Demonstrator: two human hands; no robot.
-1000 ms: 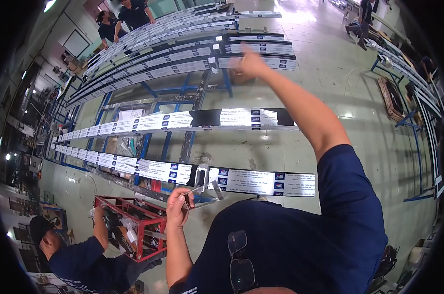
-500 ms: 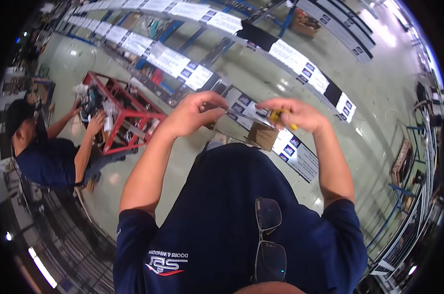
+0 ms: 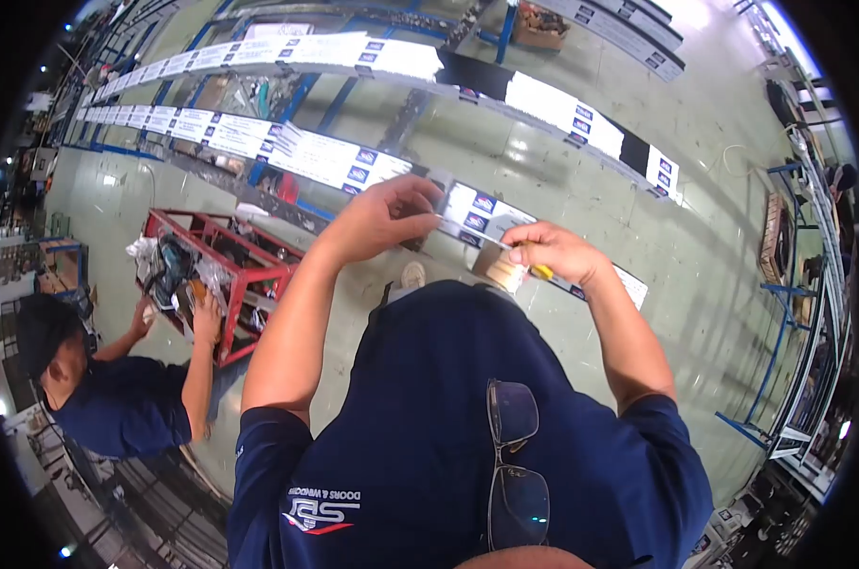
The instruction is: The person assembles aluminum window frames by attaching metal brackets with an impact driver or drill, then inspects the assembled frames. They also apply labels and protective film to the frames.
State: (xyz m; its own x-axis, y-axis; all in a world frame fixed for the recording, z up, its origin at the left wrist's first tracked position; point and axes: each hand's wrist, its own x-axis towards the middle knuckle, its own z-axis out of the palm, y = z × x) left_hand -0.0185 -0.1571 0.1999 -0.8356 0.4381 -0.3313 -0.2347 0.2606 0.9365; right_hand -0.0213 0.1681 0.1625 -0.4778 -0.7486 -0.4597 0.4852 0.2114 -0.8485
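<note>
My left hand (image 3: pixel 392 218) is raised in front of my chest, thumb and fingers curled together at one end of a thin grey strip (image 3: pixel 475 238). That strip runs across to my right hand (image 3: pixel 557 252), whose fingers are wrapped round a small yellow tool (image 3: pixel 541 272). Most of the tool is hidden by the palm and fingers, and its exact kind cannot be made out. Beneath both hands in the view lies a long profile (image 3: pixel 482 204) covered in white printed film with dark blue labels. A cardboard box (image 3: pixel 487 266) shows just below the strip.
More film-covered profiles (image 3: pixel 301 47) lie across blue racks ahead. At the left, a co-worker (image 3: pixel 117 403) handles things on a red metal cart (image 3: pixel 259 284). A blue rack (image 3: pixel 788 275) with long bars stands at the right. Glasses (image 3: pixel 515 417) hang from my shirt.
The view has shifted, so the cart and co-worker sit lower. My right hand has dropped slightly and come closer to my left, covering more of the yellow tool.
</note>
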